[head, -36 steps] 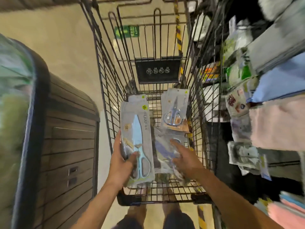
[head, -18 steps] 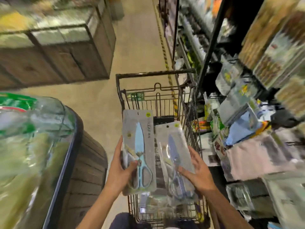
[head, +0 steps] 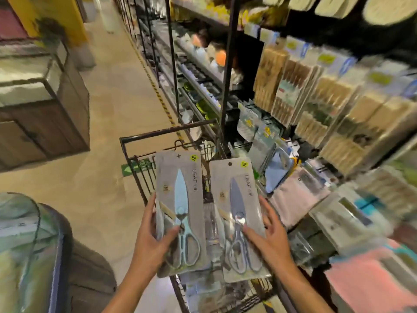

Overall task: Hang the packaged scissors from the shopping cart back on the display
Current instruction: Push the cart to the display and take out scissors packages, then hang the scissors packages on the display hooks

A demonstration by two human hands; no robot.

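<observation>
Both packs of scissors are higher now than half a second ago, lifted up over the shopping cart (head: 140, 141), and the view has tipped up to show more of the shelves. The left hand (head: 153, 242) holds the light blue scissors pack (head: 180, 211), with its thumb curled over the front and its fingers behind the left edge. The right hand (head: 270, 240) holds the grey scissors pack (head: 239, 220), with its thumb on the front and its fingers spread along the right edge. The two packs stand upright, side by side, just apart. More packs lie down in the cart below them. On the right is the display (head: 316, 105), full of hanging packs, blurry.
</observation>
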